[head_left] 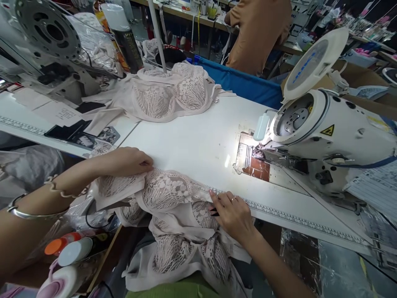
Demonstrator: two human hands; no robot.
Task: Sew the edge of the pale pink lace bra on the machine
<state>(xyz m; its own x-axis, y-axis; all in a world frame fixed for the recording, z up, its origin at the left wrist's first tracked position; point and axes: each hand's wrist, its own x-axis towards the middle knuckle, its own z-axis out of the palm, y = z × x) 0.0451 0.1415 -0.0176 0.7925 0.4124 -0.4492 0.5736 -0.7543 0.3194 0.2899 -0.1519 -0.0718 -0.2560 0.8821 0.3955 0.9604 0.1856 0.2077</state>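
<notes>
Lace bra pieces (173, 215) under left hand (124, 161); right hand (232, 215) apparently pinching edge.

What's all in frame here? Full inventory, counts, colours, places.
lace garment pieces: a heap, count unclear, pale pink-beige, near table edge under both hands
second lace pile: one heap, same colour, far side of the table
table: one, white, centre; printed ruler strip along its near edge
sewing machine: one, white, right, work light lit
second machine: one, grey-white, top left
spray can: one, black and white, top left
bottles: a few, orange and white caps, lower left
co-worker: one, orange top, standing at the back
left hand: flat on the lace, silver bangle on wrist
right hand: ring on one finger, pinching the lace edge at the ruler strip
</notes>
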